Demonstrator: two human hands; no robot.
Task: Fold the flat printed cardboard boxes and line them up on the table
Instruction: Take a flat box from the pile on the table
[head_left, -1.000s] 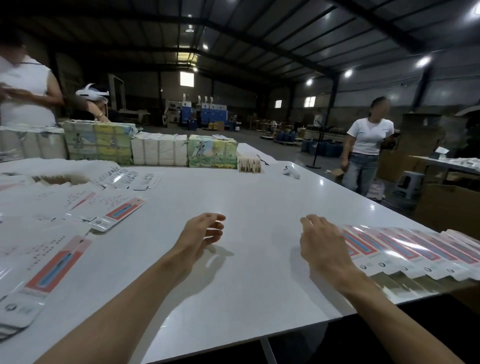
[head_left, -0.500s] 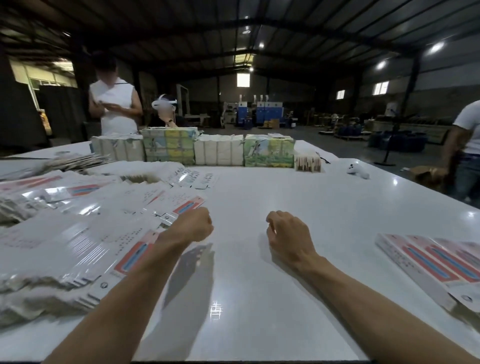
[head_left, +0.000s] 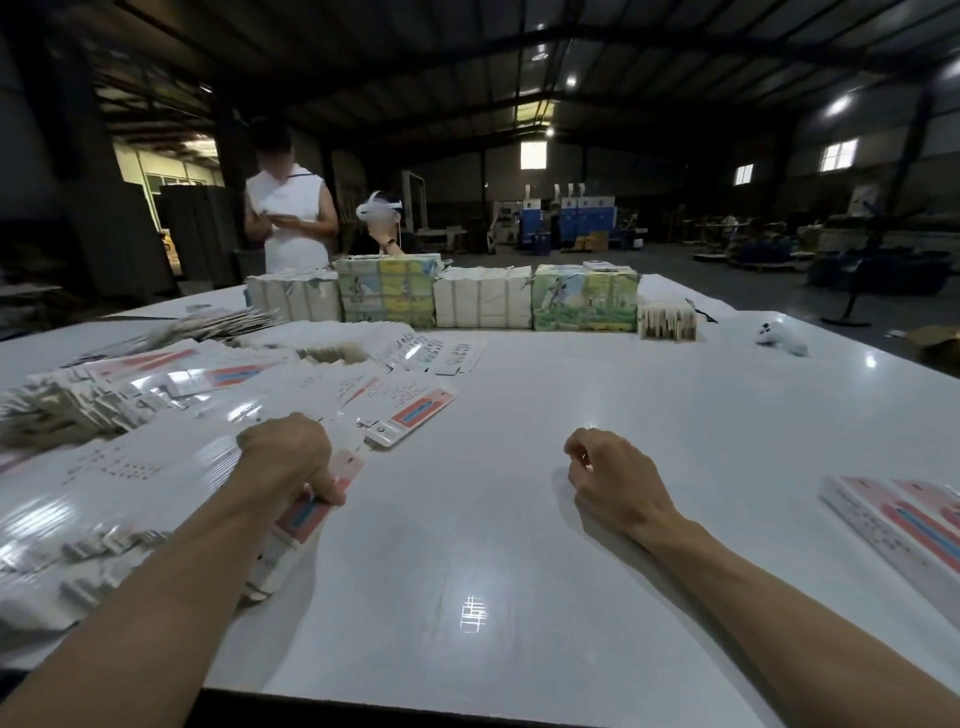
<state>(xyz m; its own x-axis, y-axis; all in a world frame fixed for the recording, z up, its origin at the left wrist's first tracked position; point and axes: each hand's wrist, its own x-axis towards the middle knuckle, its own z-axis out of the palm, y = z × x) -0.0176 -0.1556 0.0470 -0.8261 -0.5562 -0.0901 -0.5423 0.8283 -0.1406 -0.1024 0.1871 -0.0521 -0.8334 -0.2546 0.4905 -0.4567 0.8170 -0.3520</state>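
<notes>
A wide pile of flat printed cardboard boxes (head_left: 130, 467), white with pink and blue stripes, covers the left side of the white table (head_left: 519, 545). My left hand (head_left: 285, 452) lies on the pile's right edge, fingers curled, thumb pinching one flat box (head_left: 304, 514). My right hand (head_left: 613, 478) sits curled over bare table near the middle and holds nothing. At the right edge lie folded boxes (head_left: 893, 525) side by side, partly cut off by the frame.
Wrapped bundles, green printed (head_left: 582, 304) and plain white (head_left: 483, 304), line the far side of the table. A small stack (head_left: 667, 322) and a white controller (head_left: 782, 338) lie to their right. A person in white (head_left: 291, 218) stands behind the table at the left.
My view has swung left, away from the folded boxes. My left hand moved onto the flat pile and took hold of one box. My right hand drew back from the folded row and curled.
</notes>
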